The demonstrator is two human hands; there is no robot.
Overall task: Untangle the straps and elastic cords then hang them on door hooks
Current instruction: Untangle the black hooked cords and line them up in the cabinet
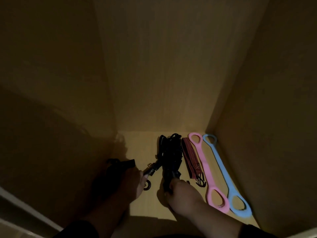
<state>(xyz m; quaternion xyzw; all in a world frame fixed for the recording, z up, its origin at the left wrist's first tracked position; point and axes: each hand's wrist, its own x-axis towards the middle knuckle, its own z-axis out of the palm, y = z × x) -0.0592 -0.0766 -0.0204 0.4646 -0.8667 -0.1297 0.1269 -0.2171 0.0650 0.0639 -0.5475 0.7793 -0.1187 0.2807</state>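
The right hand (178, 191) is curled around the near end of a tangled bundle of black straps (169, 155), gripping it low over the shelf floor (145, 203) of a dim wooden cupboard. The bundle runs away from this hand toward the back wall, a knotted dark mass whose separate cords cannot be told apart in the poor light.

The left hand (135, 181) sits just to the left, largely in shadow, its fingers closed on a black strap end with a metal buckle (31, 170) piece that leads up into the same bundle. A dark hook (147, 185) curls out just beside this hand, close to the shelf floor. Further left, another black strap end (127, 163) lies in deep shadow; how it connects to the rest is unclear.

To the right of the right hand lie 3 more items, side by side and angled from the back wall toward the front edge. Nearest is a red-and-black striped elastic cord (189, 157), folded flat, with black hooks at its near end just beside the right hand. Next comes a pink band (204, 169) with an oval loop at each end, and touching or nearly touching it, a blue band (223, 170) of the same shape, lying against the right side wall.
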